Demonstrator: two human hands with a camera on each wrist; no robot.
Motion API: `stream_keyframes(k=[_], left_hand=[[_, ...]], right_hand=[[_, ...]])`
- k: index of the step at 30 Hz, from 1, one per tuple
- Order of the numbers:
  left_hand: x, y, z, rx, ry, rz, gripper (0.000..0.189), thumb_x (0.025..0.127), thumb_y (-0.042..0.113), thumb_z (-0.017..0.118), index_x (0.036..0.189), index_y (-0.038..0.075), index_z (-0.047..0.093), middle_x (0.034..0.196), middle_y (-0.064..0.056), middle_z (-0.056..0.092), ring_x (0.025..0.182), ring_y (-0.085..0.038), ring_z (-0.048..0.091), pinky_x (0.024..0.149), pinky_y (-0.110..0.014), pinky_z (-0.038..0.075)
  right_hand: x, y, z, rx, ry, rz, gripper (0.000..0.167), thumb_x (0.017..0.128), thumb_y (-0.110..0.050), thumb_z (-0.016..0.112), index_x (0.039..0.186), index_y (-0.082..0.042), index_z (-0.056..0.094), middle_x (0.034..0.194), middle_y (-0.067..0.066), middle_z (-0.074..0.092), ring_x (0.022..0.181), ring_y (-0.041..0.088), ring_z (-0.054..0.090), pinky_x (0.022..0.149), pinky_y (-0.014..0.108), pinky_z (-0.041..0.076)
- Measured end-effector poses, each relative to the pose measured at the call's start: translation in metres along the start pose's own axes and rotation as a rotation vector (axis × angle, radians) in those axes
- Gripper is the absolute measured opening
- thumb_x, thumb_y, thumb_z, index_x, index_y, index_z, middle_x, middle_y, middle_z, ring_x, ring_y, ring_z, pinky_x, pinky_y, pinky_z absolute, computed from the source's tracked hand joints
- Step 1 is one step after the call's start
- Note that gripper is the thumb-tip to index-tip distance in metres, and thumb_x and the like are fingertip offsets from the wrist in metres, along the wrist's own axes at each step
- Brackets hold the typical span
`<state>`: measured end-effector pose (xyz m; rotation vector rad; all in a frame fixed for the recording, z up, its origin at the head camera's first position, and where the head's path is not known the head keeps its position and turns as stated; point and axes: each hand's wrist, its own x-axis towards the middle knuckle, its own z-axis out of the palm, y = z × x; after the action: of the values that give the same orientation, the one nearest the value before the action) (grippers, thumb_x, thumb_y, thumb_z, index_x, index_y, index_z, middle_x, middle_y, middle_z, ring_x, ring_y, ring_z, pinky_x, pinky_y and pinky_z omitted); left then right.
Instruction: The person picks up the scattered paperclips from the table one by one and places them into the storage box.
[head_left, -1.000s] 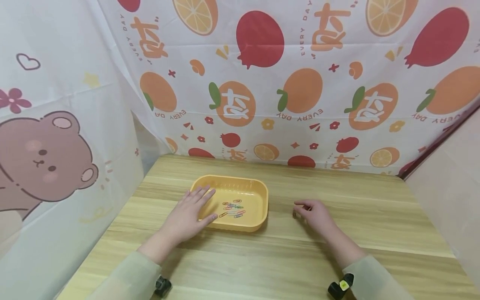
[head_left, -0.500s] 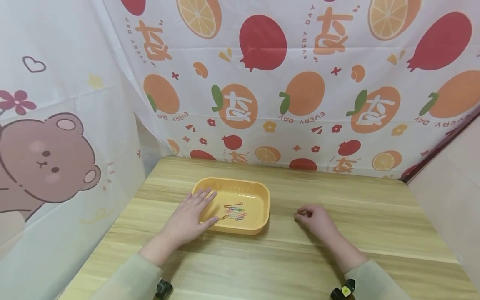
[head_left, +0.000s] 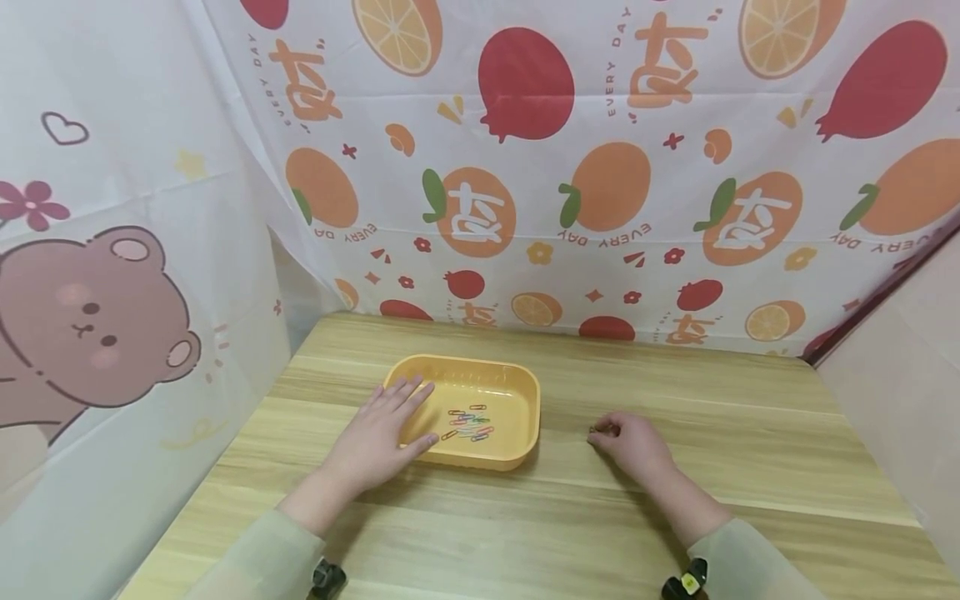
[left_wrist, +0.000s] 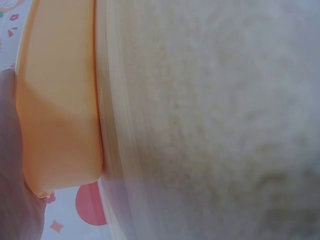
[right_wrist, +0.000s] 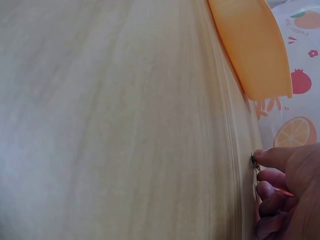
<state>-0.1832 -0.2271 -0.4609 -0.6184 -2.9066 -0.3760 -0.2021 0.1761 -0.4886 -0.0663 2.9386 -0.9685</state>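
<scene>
A shallow yellow tray (head_left: pixel 517 446) sits on the wooden table, with several coloured paper clips (head_left: pixel 470 423) in a loose pile on its floor. Over the tray's left side lies my left hand (head_left: pixel 382 433), fingers straight and spread across the rim. To the right of the tray, my right hand (head_left: pixel 636 446) is low at the tabletop with its fingers curled and thumb and fingertips close together. In the right wrist view, a small green and red paper clip (right_wrist: pixel 254 161) shows at the thumb tip, and a red wire piece (right_wrist: pixel 284 191) sticks out between the curled fingers.
The wooden table (head_left: pixel 480 525) runs back to a hanging cloth (head_left: pixel 540 250) printed with fruit. Another cloth with a bear print (head_left: pixel 97 325) hangs along the left side, and a pale panel (head_left: pixel 900 375) stands at the right.
My right hand's thumb and fingertips have drawn together and the hand sits slightly lower. The left hand stays on the tray, and the head view has shifted a little.
</scene>
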Motion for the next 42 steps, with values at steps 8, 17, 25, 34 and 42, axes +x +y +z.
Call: stream_keyframes(k=[8,17,25,34,42], left_hand=[[0.0003,0.0003,-0.0015,0.002,0.004,0.000,0.079,0.094,0.064,0.052,0.157,0.022,0.031,0.162,-0.005,0.028,0.149,-0.030,0.021,0.122,-0.050,0.009],[0.0006,0.0015,-0.0025,-0.003,0.023,-0.003,0.078,0.093,0.060,0.058,0.156,0.021,0.034,0.161,-0.006,0.030,0.148,-0.032,0.024,0.122,-0.051,0.010],[0.0010,0.0003,-0.0012,-0.002,0.009,-0.005,0.079,0.093,0.061,0.056,0.156,0.022,0.032,0.162,-0.005,0.028,0.149,-0.031,0.023,0.122,-0.051,0.010],[0.0006,0.0014,-0.0016,-0.002,0.003,-0.010,0.079,0.093,0.063,0.054,0.156,0.022,0.033,0.162,-0.004,0.027,0.149,-0.030,0.022,0.122,-0.051,0.010],[0.0006,0.0017,-0.0017,-0.004,-0.005,-0.015,0.078,0.093,0.062,0.055,0.156,0.022,0.032,0.162,-0.004,0.027,0.149,-0.030,0.021,0.122,-0.051,0.010]], right_hand=[[0.0026,0.0011,-0.0009,-0.017,0.003,-0.032,0.007,0.087,-0.020,0.075,0.093,-0.016,0.076,0.085,-0.005,0.068,0.077,0.012,0.057,0.072,0.036,0.050],[0.0031,0.0005,-0.0028,-0.011,-0.017,0.005,0.004,0.089,-0.019,0.073,0.090,-0.015,0.075,0.084,-0.004,0.067,0.076,0.013,0.057,0.070,0.035,0.050],[0.0020,-0.0002,-0.0052,-0.012,-0.028,0.020,0.006,0.091,-0.020,0.072,0.090,-0.015,0.076,0.091,-0.001,0.071,0.082,0.015,0.062,0.075,0.040,0.052],[0.0027,0.0042,-0.0057,0.014,-0.029,0.003,0.007,0.090,-0.023,0.073,0.090,-0.018,0.078,0.097,0.000,0.073,0.094,0.022,0.065,0.084,0.046,0.052],[0.0044,0.0059,-0.0083,0.032,-0.026,0.000,0.011,0.091,-0.027,0.072,0.091,-0.020,0.080,0.105,0.003,0.074,0.107,0.029,0.065,0.094,0.051,0.050]])
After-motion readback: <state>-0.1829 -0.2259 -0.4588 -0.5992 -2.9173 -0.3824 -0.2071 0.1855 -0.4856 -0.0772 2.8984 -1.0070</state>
